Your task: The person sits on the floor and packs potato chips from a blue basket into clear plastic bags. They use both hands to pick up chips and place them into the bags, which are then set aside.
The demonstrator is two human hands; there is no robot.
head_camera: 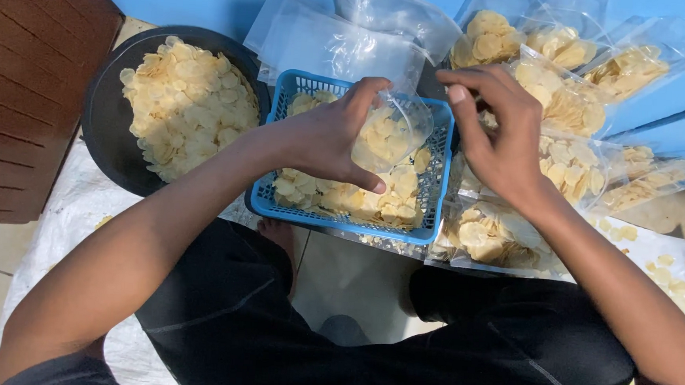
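Note:
My left hand (334, 140) grips a clear plastic bag (389, 136) partly filled with pale yellow chips, holding it over a blue plastic basket (436, 214) that contains more chips. Just to the right of the bag, my right hand (500, 135) hovers above the basket's right edge, fingers spread and bent, thumb and forefinger near the bag's mouth. Whether it touches the bag I cannot tell.
A black round basin (105, 122) heaped with chips sits at the left. Empty clear bags (328, 45) lie behind the basket. Several filled chip bags (570, 103) pile up at the right against a blue wall. A dark wooden door (17, 77) stands far left. Loose chips scatter on white sacking.

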